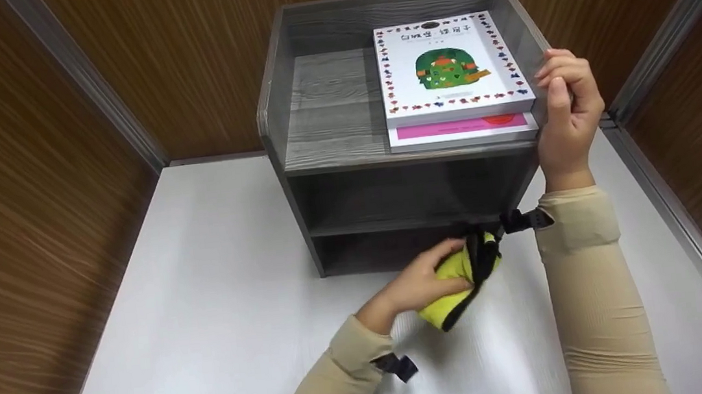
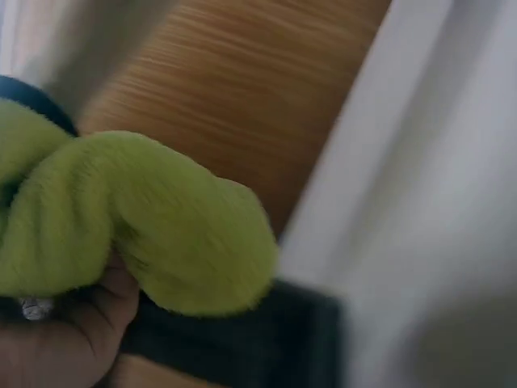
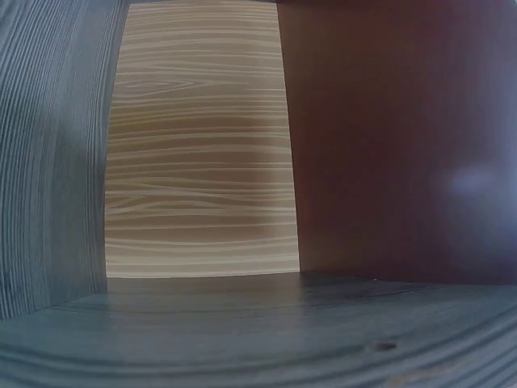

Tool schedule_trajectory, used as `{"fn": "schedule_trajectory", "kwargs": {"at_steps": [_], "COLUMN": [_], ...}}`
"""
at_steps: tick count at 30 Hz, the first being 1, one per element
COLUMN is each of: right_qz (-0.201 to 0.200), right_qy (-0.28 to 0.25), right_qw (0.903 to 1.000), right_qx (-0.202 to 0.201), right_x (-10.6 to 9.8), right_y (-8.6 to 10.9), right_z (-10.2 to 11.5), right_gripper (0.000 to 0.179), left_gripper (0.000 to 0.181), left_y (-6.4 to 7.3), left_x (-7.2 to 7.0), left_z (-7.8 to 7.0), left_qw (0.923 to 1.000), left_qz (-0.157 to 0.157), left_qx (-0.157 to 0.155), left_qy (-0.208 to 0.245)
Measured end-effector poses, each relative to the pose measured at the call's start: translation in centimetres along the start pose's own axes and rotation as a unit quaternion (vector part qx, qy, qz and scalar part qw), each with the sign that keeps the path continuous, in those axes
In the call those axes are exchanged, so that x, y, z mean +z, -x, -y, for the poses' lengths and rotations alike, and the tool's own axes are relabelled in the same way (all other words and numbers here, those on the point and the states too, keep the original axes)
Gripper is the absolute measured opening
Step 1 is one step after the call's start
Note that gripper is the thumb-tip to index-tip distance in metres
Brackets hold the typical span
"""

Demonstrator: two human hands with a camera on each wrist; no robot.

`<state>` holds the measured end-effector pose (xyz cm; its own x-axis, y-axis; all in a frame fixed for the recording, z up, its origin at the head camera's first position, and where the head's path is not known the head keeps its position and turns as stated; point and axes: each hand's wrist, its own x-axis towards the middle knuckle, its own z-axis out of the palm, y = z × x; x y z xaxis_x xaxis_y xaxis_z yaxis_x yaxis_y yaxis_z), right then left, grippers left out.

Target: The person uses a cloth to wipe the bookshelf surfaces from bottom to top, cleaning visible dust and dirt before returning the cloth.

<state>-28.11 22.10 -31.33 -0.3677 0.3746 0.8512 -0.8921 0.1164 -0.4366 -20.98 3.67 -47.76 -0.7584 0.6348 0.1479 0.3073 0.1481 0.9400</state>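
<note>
My left hand (image 1: 422, 281) grips a folded yellow-green cloth (image 1: 451, 291) with black edging, low in front of the grey shelf unit (image 1: 348, 166). In the left wrist view the soft cloth (image 2: 178, 218) bulges out above the fingers (image 2: 109, 315), and its far side is hidden. At the right of the head view, my right hand (image 1: 569, 99) holds the top edge of the unit's right side panel (image 1: 519, 29), fingers curled over it. Inside the unit, the right wrist view shows a grey board (image 3: 48, 162), with that hand out of sight.
Two books lie stacked on the unit's top shelf: a white one (image 1: 452, 69) with a green picture, over a pink-and-white one (image 1: 462, 133). A white tabletop (image 1: 204, 291) surrounds the unit. Wood-grain walls (image 1: 167, 66) stand behind and at both sides.
</note>
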Motion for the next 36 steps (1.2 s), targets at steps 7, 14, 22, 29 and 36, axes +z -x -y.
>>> {"fn": "schedule_trajectory", "kwargs": {"at_steps": [7,14,22,29,36], "right_qz": [-0.005,-0.008,-0.006,-0.003,-0.003], "right_qy": [-0.001,0.001,0.001,0.000,0.004], "right_qw": [1.0000,1.0000,1.0000,1.0000,1.0000], "right_qx": [-0.005,-0.006,-0.002,-0.001,0.006], "right_x": [0.1,0.1,0.1,0.3,0.1], "right_y": [0.1,-0.2,0.0,0.1,0.0], "right_z": [-0.2,-0.2,0.0,0.0,-0.1], "right_gripper": [0.017,0.016,0.017,0.017,0.017], "left_gripper": [0.047,0.044,0.039,0.043,0.044], "left_y": [2.7,0.3,-0.7,-0.8,-0.7], "left_x": [-5.6,-8.9,-10.3,-12.0,-11.1], "left_z": [-6.1,-2.8,-1.0,-2.4,-1.3], "left_qw": [0.8924,0.8082,0.8317,0.8568,0.7702], "left_qz": [-0.201,-0.247,-0.255,-0.078,-0.176], "left_qx": [0.106,-0.021,-0.006,-0.096,-0.048], "left_qy": [-0.390,-0.534,-0.493,-0.501,-0.611]}}
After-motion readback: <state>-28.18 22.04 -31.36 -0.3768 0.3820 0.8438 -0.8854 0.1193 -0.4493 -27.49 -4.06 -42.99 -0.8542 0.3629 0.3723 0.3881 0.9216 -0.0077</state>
